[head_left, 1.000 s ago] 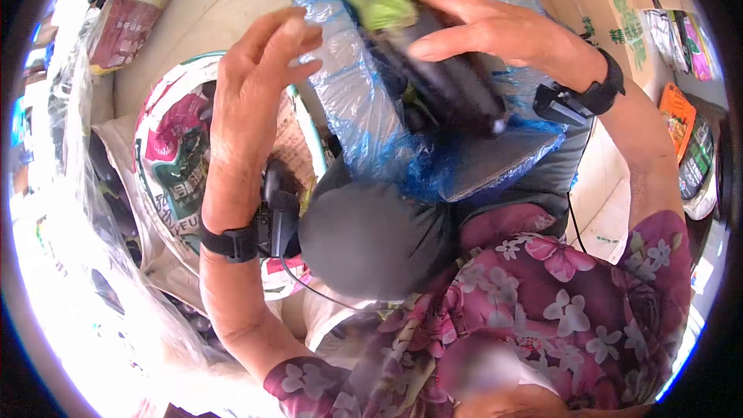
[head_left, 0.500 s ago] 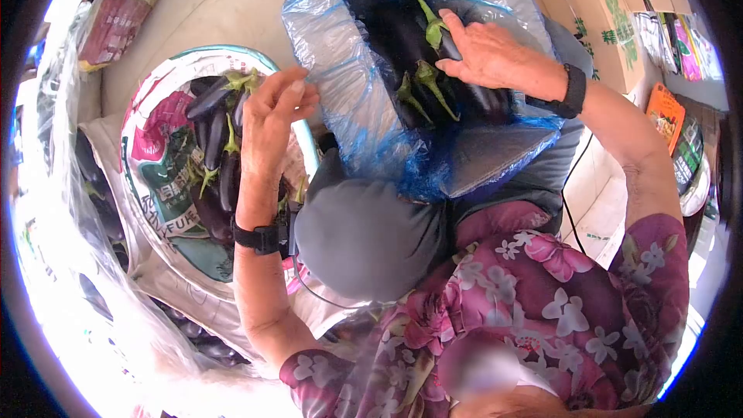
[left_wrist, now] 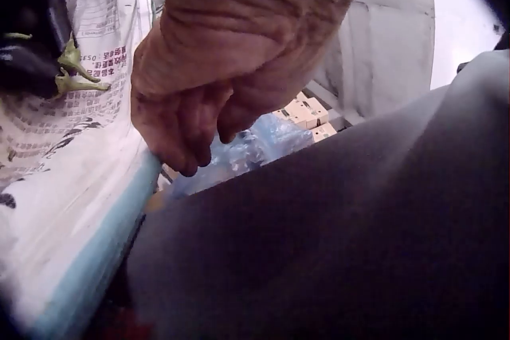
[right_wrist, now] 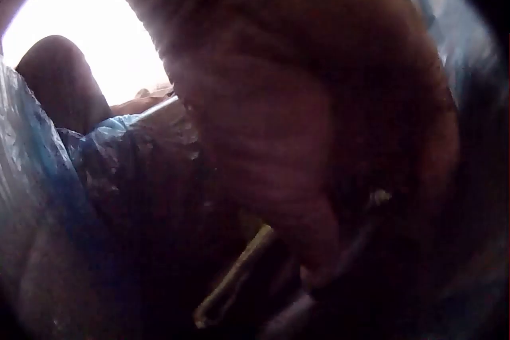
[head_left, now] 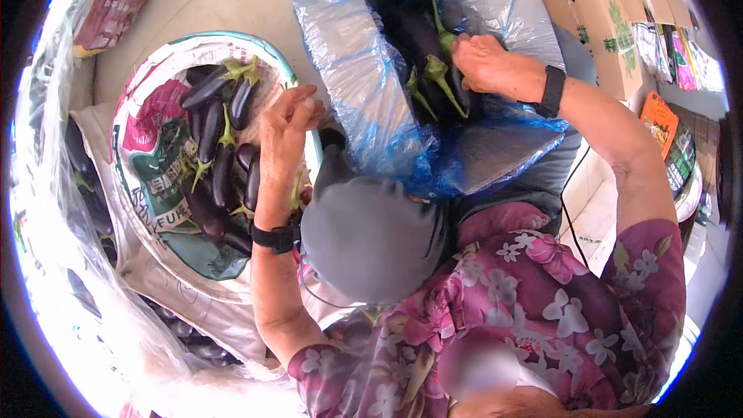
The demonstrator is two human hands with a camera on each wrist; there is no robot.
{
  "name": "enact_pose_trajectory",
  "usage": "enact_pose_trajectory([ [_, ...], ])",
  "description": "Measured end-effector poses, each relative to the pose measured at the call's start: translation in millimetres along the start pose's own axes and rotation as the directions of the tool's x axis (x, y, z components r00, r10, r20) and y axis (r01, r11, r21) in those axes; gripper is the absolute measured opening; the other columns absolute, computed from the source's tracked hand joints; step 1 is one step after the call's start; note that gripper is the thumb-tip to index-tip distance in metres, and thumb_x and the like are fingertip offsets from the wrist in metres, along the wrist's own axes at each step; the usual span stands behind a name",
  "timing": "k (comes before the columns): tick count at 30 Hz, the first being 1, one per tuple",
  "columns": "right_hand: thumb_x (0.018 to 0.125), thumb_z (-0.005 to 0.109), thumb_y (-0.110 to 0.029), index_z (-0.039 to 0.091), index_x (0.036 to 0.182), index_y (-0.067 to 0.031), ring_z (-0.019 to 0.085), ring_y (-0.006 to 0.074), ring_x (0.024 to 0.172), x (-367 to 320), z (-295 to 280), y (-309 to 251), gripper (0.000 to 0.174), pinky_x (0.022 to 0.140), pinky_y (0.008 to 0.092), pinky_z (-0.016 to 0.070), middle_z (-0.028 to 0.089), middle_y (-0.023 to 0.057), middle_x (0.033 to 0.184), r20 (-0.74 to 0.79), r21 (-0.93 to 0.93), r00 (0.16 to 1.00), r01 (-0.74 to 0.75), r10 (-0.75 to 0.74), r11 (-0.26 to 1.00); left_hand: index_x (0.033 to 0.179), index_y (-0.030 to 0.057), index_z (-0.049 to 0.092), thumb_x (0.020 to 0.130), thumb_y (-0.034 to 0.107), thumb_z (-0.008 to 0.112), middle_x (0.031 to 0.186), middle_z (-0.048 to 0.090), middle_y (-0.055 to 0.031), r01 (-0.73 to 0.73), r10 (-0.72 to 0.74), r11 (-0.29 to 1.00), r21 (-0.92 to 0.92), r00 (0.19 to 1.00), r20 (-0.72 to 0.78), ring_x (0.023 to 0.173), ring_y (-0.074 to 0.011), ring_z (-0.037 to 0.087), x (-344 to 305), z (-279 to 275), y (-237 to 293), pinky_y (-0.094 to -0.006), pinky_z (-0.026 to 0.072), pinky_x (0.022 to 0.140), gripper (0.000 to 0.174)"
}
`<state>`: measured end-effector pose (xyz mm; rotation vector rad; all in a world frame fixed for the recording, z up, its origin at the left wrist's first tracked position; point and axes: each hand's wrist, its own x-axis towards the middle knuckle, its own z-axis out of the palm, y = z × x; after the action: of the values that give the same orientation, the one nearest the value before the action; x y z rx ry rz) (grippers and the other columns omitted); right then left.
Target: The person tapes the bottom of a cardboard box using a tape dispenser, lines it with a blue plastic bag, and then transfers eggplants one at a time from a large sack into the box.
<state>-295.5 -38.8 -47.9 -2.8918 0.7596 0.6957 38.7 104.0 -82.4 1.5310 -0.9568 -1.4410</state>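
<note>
My right hand (head_left: 495,66) reaches into a container lined with clear blue plastic (head_left: 352,70). Its fingers curl over an eggplant near the green cap (head_left: 446,40), with much of that eggplant hidden under the hand. Other dark eggplants (head_left: 418,31) lie alongside in the liner, several stems showing. In the right wrist view, fingers (right_wrist: 315,252) point down into the dark beside a pale green stem (right_wrist: 235,276). My left hand (head_left: 288,128) hovers at the rim of a round basket (head_left: 288,68), its fingers loosely curled and holding nothing.
Several eggplants (head_left: 222,174) lie in the round basket, on a printed sack lining. Clear plastic sheeting (head_left: 101,286) drapes along the left, over more eggplants. Printed cardboard boxes (head_left: 596,31) stand at the back right. A grey-clad knee (head_left: 371,240) sits between basket and container.
My right hand first laid an eggplant into the lined container, let it go, then shifted slightly down with fingers curling in. My left hand moved right and down, uncovering the basket's eggplants.
</note>
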Motion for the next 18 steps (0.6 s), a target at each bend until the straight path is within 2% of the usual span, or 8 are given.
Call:
enact_pose_trajectory([
  [4, 0.063, 0.076, -0.013, 0.056, 0.092, 0.0036, 0.054, 0.0363, 0.091, -1.8, 7.3, 0.2, 0.040, 0.076, 0.0452, 0.0453, 0.054, 0.0171, 0.093, -0.264, 0.043, 0.947, 0.201, -0.182, 0.979, 0.120, -0.0029, 0.060, 0.097, 0.019, 0.052, 0.098, 0.066, -0.0087, 0.002, -0.003, 1.000, -0.028, 0.999, -0.043, 0.092, -0.0161, 0.064, -16.6, -17.0, 0.3, -0.0289, 0.0503, 0.084, 0.033],
  [5, 0.062, 0.078, -0.014, 0.053, 0.098, 0.0034, 0.053, 0.0368, 0.095, 1.7, 8.1, -0.4, 0.047, 0.080, 0.0452, 0.0440, 0.053, 0.0180, 0.099, -0.158, 0.063, 0.975, 0.167, -0.155, 0.984, 0.119, -0.0033, 0.060, 0.097, 0.020, 0.052, 0.097, 0.066, -0.0089, -0.013, 0.011, 0.999, -0.035, 0.997, -0.075, 0.092, -0.0163, 0.064, -22.8, -29.4, -4.3, -0.0291, 0.0506, 0.084, 0.033],
  [6, 0.067, 0.068, -0.009, 0.059, 0.075, 0.0030, 0.058, 0.0394, 0.086, 4.5, -8.5, -12.9, 0.016, 0.071, 0.0467, 0.0488, 0.057, 0.0211, 0.084, -0.101, 0.179, 0.995, 0.020, -0.002, 0.984, 0.119, -0.0037, 0.059, 0.097, 0.021, 0.053, 0.097, 0.066, -0.0090, -0.032, 0.028, 0.999, -0.038, 0.994, -0.108, 0.092, -0.0166, 0.064, -30.6, -42.8, -10.1, -0.0292, 0.0508, 0.084, 0.034],
  [7, 0.068, 0.070, -0.008, 0.059, 0.075, 0.0032, 0.059, 0.0401, 0.082, 0.2, -12.9, -17.4, 0.017, 0.069, 0.0473, 0.0490, 0.057, 0.0218, 0.081, -0.174, 0.149, 0.985, 0.047, -0.021, 0.988, 0.119, -0.0033, 0.060, 0.096, 0.022, 0.054, 0.098, 0.066, -0.0093, -0.050, 0.043, 0.998, -0.036, 0.984, -0.173, 0.092, -0.0167, 0.064, -41.4, -56.0, -15.9, -0.0291, 0.0512, 0.084, 0.035],
  [8, 0.070, 0.072, -0.011, 0.059, 0.072, 0.0030, 0.060, 0.0401, 0.082, 6.1, -5.1, -9.8, 0.019, 0.069, 0.0480, 0.0489, 0.059, 0.0232, 0.083, 0.017, 0.108, 0.993, -0.117, 0.115, 0.987, 0.119, -0.0033, 0.060, 0.096, 0.022, 0.054, 0.098, 0.066, -0.0093, -0.041, 0.034, 0.999, -0.025, 0.975, -0.219, 0.092, -0.0167, 0.064, -44.6, -68.6, -24.6, -0.0291, 0.0512, 0.084, 0.035],
  [9, 0.075, 0.072, -0.015, 0.058, 0.080, 0.0043, 0.061, 0.0408, 0.086, -7.3, -20.4, -16.1, 0.024, 0.071, 0.0490, 0.0479, 0.060, 0.0249, 0.087, -0.235, 0.154, 0.971, 0.077, -0.039, 0.985, 0.120, -0.0033, 0.059, 0.096, 0.023, 0.054, 0.098, 0.066, -0.0095, -0.005, -0.012, 0.998, -0.056, 0.955, -0.297, 0.092, -0.0166, 0.064, -50.8, -85.7, -37.6, -0.0290, 0.0515, 0.083, 0.036],
  [11, 0.081, 0.069, -0.018, 0.056, 0.094, 0.0049, 0.058, 0.0420, 0.092, -2.2, -30.0, -13.0, 0.029, 0.075, 0.0497, 0.0461, 0.059, 0.0254, 0.092, 0.087, 0.135, 0.989, -0.129, 0.118, 0.982, 0.120, -0.0022, 0.060, 0.095, 0.023, 0.056, 0.100, 0.067, -0.0095, 0.072, -0.099, 0.994, -0.077, 0.894, -0.438, 0.090, -0.0163, 0.064, -62.8, -112.2, -59.3, -0.0286, 0.0518, 0.081, 0.036],
  [18, 0.085, 0.066, -0.021, 0.053, 0.119, 0.0019, 0.058, 0.0438, 0.091, -7.2, -83.9, -43.0, 0.043, 0.076, 0.0495, 0.0455, 0.061, 0.0246, 0.096, -0.072, 0.275, 0.991, -0.088, 0.112, 0.957, 0.113, 0.0002, 0.065, 0.090, 0.020, 0.061, 0.099, 0.069, -0.0106, 0.302, -0.033, 0.917, 0.261, 0.709, -0.704, 0.090, -0.0191, 0.066, -70.6, -186.3, -167.5, -0.0312, 0.0518, 0.079, 0.031],
])
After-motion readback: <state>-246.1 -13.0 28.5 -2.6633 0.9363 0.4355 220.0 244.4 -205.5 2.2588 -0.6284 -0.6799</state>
